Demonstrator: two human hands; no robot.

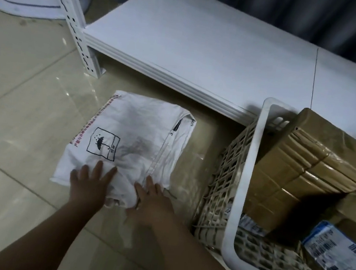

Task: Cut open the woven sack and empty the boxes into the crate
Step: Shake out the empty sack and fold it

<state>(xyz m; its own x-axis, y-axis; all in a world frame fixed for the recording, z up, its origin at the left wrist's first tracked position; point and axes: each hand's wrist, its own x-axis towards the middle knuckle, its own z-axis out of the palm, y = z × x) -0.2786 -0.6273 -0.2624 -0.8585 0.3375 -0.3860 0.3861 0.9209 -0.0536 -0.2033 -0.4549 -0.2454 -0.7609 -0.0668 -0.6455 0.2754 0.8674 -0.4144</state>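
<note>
Nearest, both forearms reach forward from the bottom edge. Left hand (89, 182) lies flat on the near end of the woven sack (128, 142), fingers straight and spread, palm down. Right hand (151, 198) rests just beside it on the same near end, fingers extended; whether its thumb pinches a fold of cloth cannot be told. The fabric between the two hands is bunched.

The sack lies flattened on the tiled floor (24, 88), white, with a printed umbrella symbol (103, 144) and red lettering along its left edge.

To the right of the sack, apart from it, stands the crate (248, 164): white rim, beige lattice walls. Inside it: a taped bundle of brown cardboard boxes (310, 162) leaning against the far end, and a parcel with a blue-and-white label (336, 250) at the near right.

Beyond, a low white shelf board (204, 45) on a perforated white upright (74, 20). Dark curtain (273, 8) behind.
</note>
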